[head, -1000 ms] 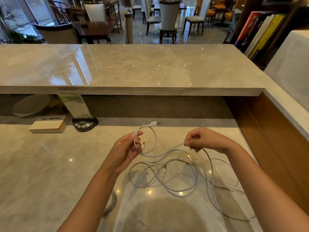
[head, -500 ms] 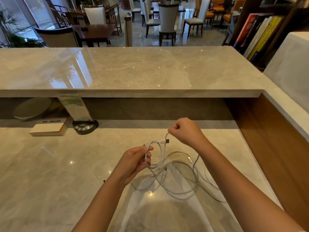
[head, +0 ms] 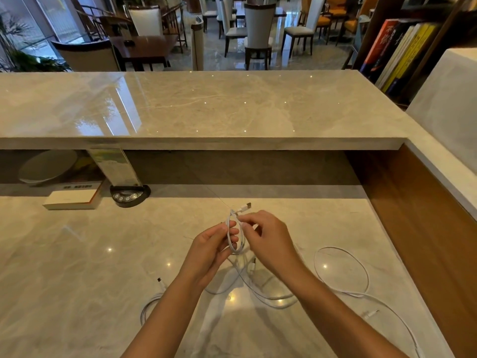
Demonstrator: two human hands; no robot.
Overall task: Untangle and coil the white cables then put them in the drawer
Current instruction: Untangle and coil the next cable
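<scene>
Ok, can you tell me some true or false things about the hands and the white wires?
1. Both hands pinch one small loop of thin white cable. True: left hand, right hand.
2. The cable's metal-tipped plug sticks up above the fingers. True.
3. All the white cable is off the shiny beige marble counter. False: long loose loops lie on it.
4. The pale closed book lies right of the hands. False: far left.
5. A drawer stands open. False: none shows.
</scene>
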